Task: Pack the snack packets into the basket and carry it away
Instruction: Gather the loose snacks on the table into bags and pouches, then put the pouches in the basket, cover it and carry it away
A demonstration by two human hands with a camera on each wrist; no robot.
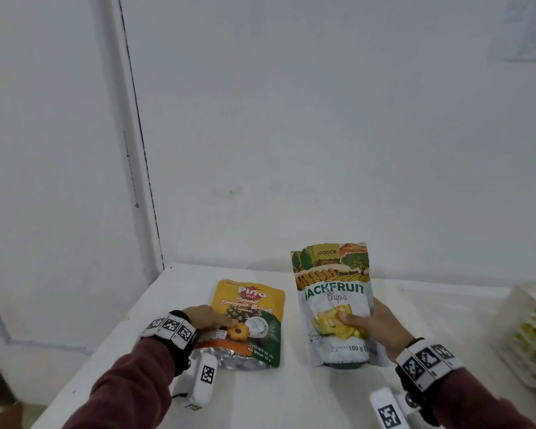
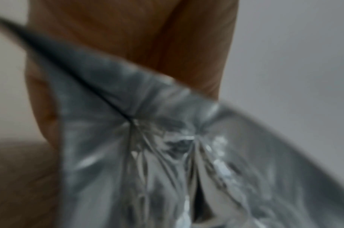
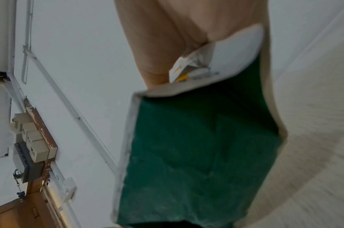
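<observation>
Packets: two, side by side on the white worktop (image 1: 291, 394).
Left hand (image 1: 206, 320): gripping the pineapple biscuit packet (image 1: 254, 320), lifted near edge.
Right hand (image 1: 375, 328): clamped on the upright jackfruit chips packet (image 1: 334, 292).
Basket (image 1: 532, 329): one, far right.

A white table (image 1: 155, 308) stands against a pale wall (image 1: 322, 119), where a thin dark cable (image 1: 140, 125) runs down. In the right wrist view, beige switch boxes (image 3: 33, 138) sit on a worn wooden strip (image 3: 43, 128).
</observation>
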